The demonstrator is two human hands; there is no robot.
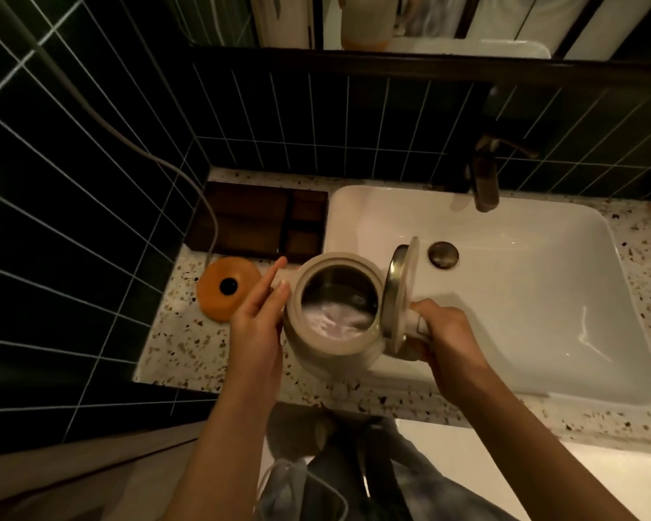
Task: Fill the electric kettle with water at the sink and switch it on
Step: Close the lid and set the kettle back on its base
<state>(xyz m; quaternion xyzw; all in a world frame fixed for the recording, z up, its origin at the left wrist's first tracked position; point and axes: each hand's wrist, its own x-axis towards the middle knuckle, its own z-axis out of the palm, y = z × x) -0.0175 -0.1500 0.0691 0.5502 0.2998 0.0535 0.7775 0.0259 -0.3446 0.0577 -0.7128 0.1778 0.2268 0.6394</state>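
Kettle [333, 314] sits in your grip above the near-left corner of the sink [542, 295], overlapping the speckled tabletop [188, 347], with its lid [401, 295] swung up on the handle side and water already showing in the bottom. Your right hand [448, 344] is wrapped tight around the handle, while your left hand [258, 317] lies flat and loose against the spout side, fingers extended, steadying rather than gripping. The body stands close to upright, mouth facing up toward you; its spout-to-handle line runs left to right, spout pointing left toward the orange base [228, 287] on the tabletop. You seem to be past the filling and on the way to docking, though how full it is I cannot tell. The faucet [485, 178] is far right and no stream is visible. Next, you would press the lid shut, carry the kettle left, keep it level, and lower it squarely onto the base's centre contact before reaching for the switch.
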